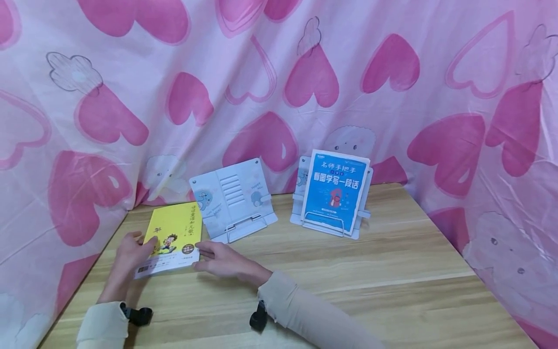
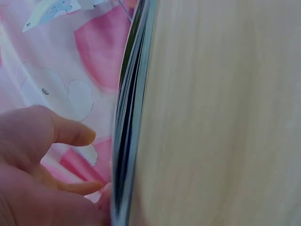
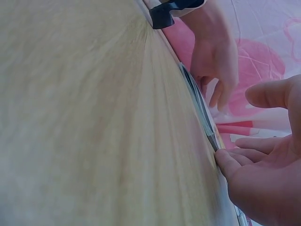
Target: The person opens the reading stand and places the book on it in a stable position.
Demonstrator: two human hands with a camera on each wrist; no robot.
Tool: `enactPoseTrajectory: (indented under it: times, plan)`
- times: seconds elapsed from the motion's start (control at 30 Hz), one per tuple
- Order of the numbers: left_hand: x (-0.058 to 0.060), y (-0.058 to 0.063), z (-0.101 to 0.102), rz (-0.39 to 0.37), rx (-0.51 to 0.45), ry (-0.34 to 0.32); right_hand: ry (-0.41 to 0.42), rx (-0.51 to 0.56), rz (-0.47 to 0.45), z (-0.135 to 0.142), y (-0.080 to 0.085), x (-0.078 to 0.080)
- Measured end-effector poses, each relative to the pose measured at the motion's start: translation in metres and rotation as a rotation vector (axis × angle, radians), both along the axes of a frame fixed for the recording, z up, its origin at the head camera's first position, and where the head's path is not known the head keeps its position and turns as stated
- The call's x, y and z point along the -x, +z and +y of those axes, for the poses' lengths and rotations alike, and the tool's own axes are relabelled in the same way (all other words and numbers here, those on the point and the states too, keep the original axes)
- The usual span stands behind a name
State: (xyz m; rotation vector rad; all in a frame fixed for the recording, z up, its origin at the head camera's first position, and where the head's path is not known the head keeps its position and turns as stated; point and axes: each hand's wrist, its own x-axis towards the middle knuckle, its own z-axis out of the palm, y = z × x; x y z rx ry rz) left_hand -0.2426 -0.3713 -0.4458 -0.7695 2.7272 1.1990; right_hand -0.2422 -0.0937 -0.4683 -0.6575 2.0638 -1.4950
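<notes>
A yellow book (image 1: 174, 225) with a white lower band lies flat on the table at the left. My left hand (image 1: 132, 252) is at its left edge; in the head view the thumb appears over the cover. In the left wrist view that thumb stands apart from the page edges (image 2: 129, 113), while lower fingers of the left hand (image 2: 33, 165) reach the book's side. At the opposite edge, my right hand (image 1: 226, 260) touches the book with fairly straight fingers. The right wrist view shows the right hand (image 3: 268, 174) with its thumb raised off the book.
Just right of the yellow book stands a pale book stand (image 1: 237, 198) with slots and a wire holder. Farther right, a second stand (image 1: 298, 213) bears a blue book (image 1: 335, 194). A pink heart-print cloth (image 1: 348, 111) hangs behind the wooden table (image 1: 370, 281).
</notes>
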Motion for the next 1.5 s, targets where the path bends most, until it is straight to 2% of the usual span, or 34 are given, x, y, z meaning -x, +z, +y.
enactPoseTrajectory:
  times: [0.2, 0.4, 0.6, 0.77, 0.97, 1.1, 1.37, 1.5]
  plan:
    - [0.001, -0.004, 0.002, 0.014, -0.062, 0.026, 0.011, 0.007, -0.011, 0.001, 0.001, 0.001]
    - [-0.002, -0.004, 0.003, 0.044, -0.164, 0.055, 0.011, 0.026, -0.020, 0.001, -0.001, 0.002]
    - [-0.002, -0.003, 0.005, 0.064, -0.215, 0.091, 0.002, 0.061, -0.048, 0.003, -0.001, 0.002]
    - [0.000, 0.000, 0.010, 0.128, -0.285, 0.125, -0.017, 0.115, -0.063, 0.004, 0.000, 0.001]
    - [0.002, 0.005, 0.016, 0.251, -0.351, 0.252, -0.011, 0.147, -0.077, 0.001, -0.003, 0.000]
    - [0.000, 0.006, 0.020, 0.303, -0.368, 0.329, -0.002, 0.161, -0.065, 0.000, -0.005, -0.001]
    - [-0.006, 0.008, 0.028, 0.436, -0.469, 0.470, 0.077, 0.361, -0.141, 0.002, -0.002, 0.002]
    - [-0.009, 0.008, 0.029, 0.499, -0.525, 0.516, 0.104, 0.369, -0.126, 0.003, 0.001, 0.001]
